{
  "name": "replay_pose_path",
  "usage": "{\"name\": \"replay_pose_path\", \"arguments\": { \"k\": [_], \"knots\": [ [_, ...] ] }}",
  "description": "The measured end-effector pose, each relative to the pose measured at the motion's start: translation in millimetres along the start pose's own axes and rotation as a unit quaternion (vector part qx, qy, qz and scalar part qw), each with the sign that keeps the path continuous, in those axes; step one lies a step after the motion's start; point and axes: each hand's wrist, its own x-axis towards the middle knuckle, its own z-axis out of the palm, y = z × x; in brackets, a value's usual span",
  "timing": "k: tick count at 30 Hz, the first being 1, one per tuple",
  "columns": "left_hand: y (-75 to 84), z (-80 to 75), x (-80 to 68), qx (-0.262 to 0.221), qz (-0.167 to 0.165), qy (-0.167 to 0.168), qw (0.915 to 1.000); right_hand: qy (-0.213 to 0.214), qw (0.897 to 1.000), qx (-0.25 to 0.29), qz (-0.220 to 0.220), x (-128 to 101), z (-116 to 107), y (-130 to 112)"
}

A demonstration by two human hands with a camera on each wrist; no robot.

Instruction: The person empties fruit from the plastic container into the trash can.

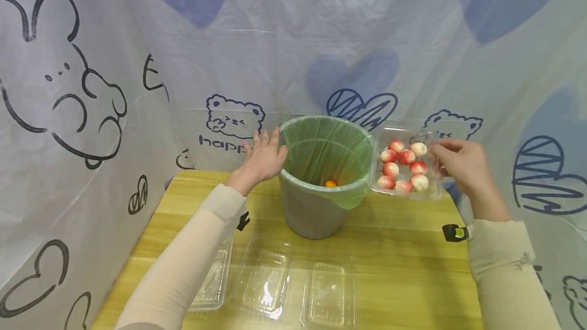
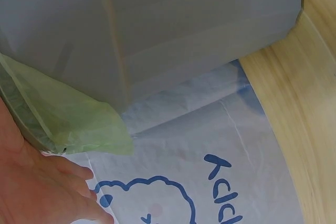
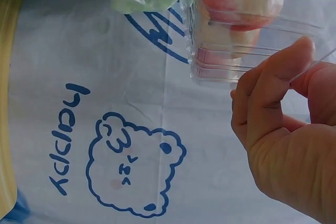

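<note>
**Tray of fruit held at the bin's rim**

Right hand [image 1: 460,167]: fingers [image 3: 273,85] curled, pinching the far right edge of a clear plastic clamshell tray [image 1: 405,134]. Tray is held off the worktop, its left edge against the rim of a grey plastic bin with a green liner bag [image 1: 321,177]. Inside the tray: a batch of small red-and-white round fruits [image 1: 403,167], seven countable from the head view.

Left hand [image 1: 261,159]: fingers straight and slightly spread, palm laid flat against the bin's left outer rim, on the liner's folded edge. Holds nothing.

Bin stands upright near the back of the yellow wooden worktop [image 1: 403,269]. One small orange fruit [image 1: 330,183] lies at its bottom.

Near edge of worktop: three empty clear plastic clamshell trays [image 1: 293,289] side by side, one partly under the left sleeve.

Backdrop: white sheet [image 1: 293,39] printed with blue hearts, outlined bears and rabbits. Legible writing: "happ…" under a bear beside the left hand, remainder covered by the hand. The wrist views show similar blue lettering beside a bear.
</note>
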Motion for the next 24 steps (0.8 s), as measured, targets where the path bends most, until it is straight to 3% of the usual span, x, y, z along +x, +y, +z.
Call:
{"name": "replay_pose_path", "arguments": {
  "k": [24],
  "knots": [
    [0.7, 0.4, 0.2, -0.003, -0.002, 0.001, 1.0, 0.025, 1.0, 0.017, -0.009, 10.2, 3.6, -27.3]
  ]
}}
